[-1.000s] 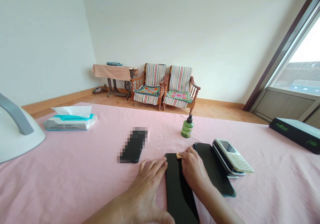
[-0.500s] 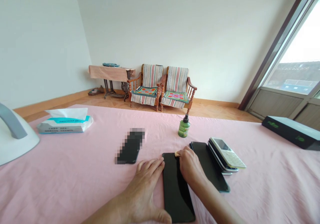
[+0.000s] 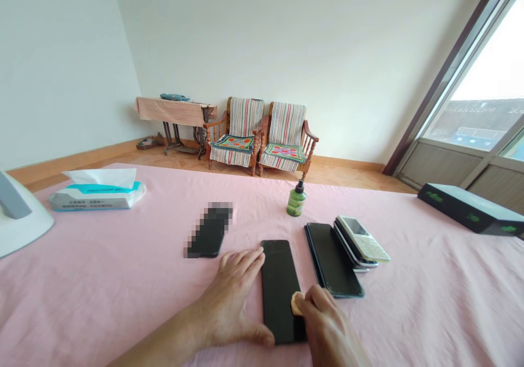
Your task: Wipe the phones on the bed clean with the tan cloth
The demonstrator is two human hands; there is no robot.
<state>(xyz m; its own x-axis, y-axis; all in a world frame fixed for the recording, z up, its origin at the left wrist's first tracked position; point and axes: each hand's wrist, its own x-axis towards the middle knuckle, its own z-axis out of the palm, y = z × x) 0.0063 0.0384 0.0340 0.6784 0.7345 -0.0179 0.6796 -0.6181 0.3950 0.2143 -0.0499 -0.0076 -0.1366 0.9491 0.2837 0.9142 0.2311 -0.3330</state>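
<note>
A black smartphone [image 3: 278,285] lies screen up on the pink cloth in front of me. My left hand [image 3: 231,288] rests along its left edge, fingers stretched out at the top and thumb apart near the bottom corner. Against the lower right of the screen, my right hand [image 3: 323,315] pinches a small pale-orange pad [image 3: 296,303]. Just to the right is another dark phone [image 3: 338,266], with something thin beneath it. Beside that sits a stack of several devices, topped by a white keypad phone [image 3: 364,238]. A further black phone [image 3: 209,233], partly pixelated, lies beyond my left hand.
A green pump bottle [image 3: 296,200] stands behind the phones. At the left are a tissue pack [image 3: 98,197] and a white object with a grey handle [image 3: 24,219]. A black box [image 3: 470,208] lies at the far right. Two wooden chairs [image 3: 282,154] stand beyond the cloth.
My right hand has slid the pad from the phone's top right toward its lower right. My left hand stays at the left edge. The whole view has shifted slightly.
</note>
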